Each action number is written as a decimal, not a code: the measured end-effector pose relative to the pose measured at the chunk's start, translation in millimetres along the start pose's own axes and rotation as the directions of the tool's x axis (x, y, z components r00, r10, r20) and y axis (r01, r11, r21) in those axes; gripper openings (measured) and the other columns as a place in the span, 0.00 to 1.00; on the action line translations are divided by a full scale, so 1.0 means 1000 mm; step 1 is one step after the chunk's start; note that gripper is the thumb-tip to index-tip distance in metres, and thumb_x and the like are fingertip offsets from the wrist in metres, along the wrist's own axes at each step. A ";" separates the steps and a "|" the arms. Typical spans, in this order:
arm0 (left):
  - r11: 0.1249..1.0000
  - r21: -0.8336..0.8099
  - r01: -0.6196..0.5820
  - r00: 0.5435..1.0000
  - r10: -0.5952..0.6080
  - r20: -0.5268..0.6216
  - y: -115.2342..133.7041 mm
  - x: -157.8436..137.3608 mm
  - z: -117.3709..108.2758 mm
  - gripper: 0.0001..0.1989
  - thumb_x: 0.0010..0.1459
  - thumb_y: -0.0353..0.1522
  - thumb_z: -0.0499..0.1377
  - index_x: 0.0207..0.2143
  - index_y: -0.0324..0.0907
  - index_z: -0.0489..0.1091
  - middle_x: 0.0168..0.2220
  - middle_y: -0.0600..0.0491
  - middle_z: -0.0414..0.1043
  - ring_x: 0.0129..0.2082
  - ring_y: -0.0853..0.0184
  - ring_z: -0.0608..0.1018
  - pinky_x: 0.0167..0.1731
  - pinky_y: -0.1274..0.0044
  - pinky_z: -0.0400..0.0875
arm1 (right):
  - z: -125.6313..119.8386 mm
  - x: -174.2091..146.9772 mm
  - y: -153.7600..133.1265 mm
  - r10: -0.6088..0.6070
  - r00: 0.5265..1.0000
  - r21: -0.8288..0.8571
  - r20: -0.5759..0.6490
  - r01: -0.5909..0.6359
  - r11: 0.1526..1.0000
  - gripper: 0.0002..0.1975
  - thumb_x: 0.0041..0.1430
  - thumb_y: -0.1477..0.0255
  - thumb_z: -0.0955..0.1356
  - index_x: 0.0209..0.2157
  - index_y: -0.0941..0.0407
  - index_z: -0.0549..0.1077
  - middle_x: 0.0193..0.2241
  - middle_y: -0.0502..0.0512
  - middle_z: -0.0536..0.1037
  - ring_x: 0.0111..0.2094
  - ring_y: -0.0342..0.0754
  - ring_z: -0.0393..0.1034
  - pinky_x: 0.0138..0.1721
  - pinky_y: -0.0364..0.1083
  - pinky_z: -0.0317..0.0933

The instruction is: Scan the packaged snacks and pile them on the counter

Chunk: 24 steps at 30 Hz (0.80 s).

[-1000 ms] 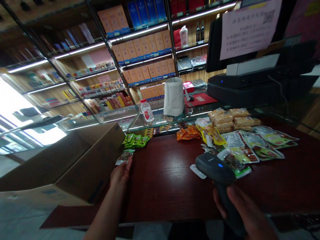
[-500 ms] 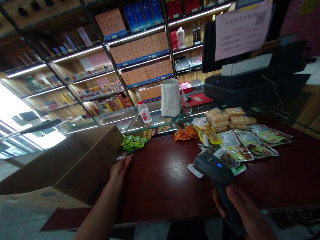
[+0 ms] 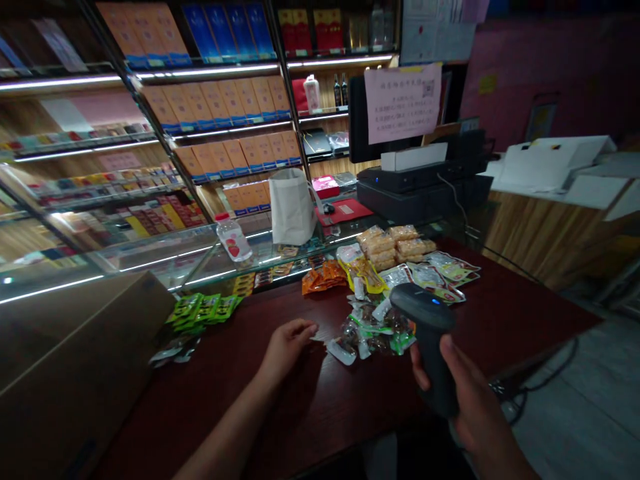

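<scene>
My right hand (image 3: 463,387) is wrapped round the grip of a black barcode scanner (image 3: 423,310), which has a blue light lit on its top. The scanner's head stands in front of a pile of small clear snack packets (image 3: 370,327) with dark contents and green and white edges. My left hand (image 3: 291,339) is just left of that pile, fingers loosely bent and reaching toward it, with nothing visible in them. Further left, green snack packets (image 3: 203,310) and a few silvery packets (image 3: 175,351) lie beside a cardboard box (image 3: 85,360).
Orange packets (image 3: 324,277), a yellow packet (image 3: 365,270), bagged tan snacks (image 3: 393,247) and flat pouches (image 3: 440,273) lie along the counter's (image 3: 230,413) back. Behind are a bottle (image 3: 233,239), a white bag (image 3: 291,208) and a monitor (image 3: 359,120).
My left hand has moved right, from the silvery packets by the box to the clear packet pile. The view has swung right. My right hand still holds the scanner.
</scene>
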<state>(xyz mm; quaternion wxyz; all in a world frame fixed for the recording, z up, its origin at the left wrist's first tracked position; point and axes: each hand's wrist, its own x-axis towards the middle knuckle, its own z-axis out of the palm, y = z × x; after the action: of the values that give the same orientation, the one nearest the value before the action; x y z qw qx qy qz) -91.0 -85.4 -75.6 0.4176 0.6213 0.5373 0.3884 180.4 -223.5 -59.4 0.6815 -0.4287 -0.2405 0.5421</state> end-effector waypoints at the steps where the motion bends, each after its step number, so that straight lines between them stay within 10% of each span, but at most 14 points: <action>1: 0.996 0.061 -0.061 0.998 0.059 0.035 0.004 0.009 0.016 0.11 0.51 0.40 0.64 0.30 0.40 0.78 0.31 0.50 0.79 0.33 0.63 0.79 0.34 0.75 0.73 | -0.001 0.000 -0.001 -0.006 1.000 -0.008 0.000 0.006 1.000 0.25 0.58 0.48 0.69 0.36 0.58 0.79 0.24 0.52 0.77 0.21 0.42 0.62 0.23 0.41 0.56; 6: 0.904 0.320 -0.283 0.956 0.292 0.021 0.035 0.057 0.079 0.08 0.54 0.36 0.61 0.32 0.41 0.76 0.34 0.49 0.78 0.35 0.63 0.77 0.38 0.74 0.68 | -0.005 -0.006 -0.003 -0.021 0.999 -0.021 0.028 0.022 1.000 0.24 0.60 0.49 0.67 0.34 0.57 0.78 0.16 0.49 0.71 0.20 0.42 0.61 0.23 0.40 0.55; 10: 0.875 0.445 -0.192 0.961 0.259 -0.094 0.058 0.082 0.105 0.12 0.52 0.40 0.65 0.31 0.41 0.71 0.33 0.50 0.74 0.37 0.62 0.75 0.37 0.75 0.64 | -0.008 -0.011 -0.005 -0.035 0.999 -0.039 0.023 0.036 0.999 0.24 0.61 0.49 0.66 0.31 0.57 0.77 0.17 0.49 0.72 0.21 0.43 0.61 0.24 0.40 0.56; 15: 0.937 0.350 0.004 0.989 0.048 -0.138 0.057 0.090 0.112 0.15 0.49 0.40 0.67 0.29 0.41 0.66 0.28 0.53 0.70 0.29 0.65 0.72 0.29 0.76 0.57 | -0.018 -0.011 -0.005 -0.037 0.999 -0.039 -0.009 0.037 0.999 0.25 0.59 0.48 0.68 0.41 0.57 0.77 0.21 0.52 0.76 0.21 0.45 0.63 0.24 0.44 0.58; 24: 0.996 0.088 -0.013 0.990 0.025 -0.137 0.050 0.090 0.102 0.16 0.53 0.38 0.62 0.18 0.42 0.62 0.18 0.60 0.61 0.21 0.72 0.65 0.23 0.79 0.56 | -0.018 -0.005 -0.003 -0.009 0.999 0.019 0.032 0.008 1.000 0.25 0.57 0.47 0.68 0.36 0.57 0.77 0.20 0.50 0.76 0.16 0.40 0.60 0.20 0.42 0.52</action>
<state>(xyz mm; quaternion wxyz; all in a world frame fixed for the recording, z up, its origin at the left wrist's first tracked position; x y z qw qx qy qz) 32.3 -10.2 -61.8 0.3483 0.6155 0.5755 0.4106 194.9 -234.0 -65.1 0.6839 -0.4123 -0.2482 0.5484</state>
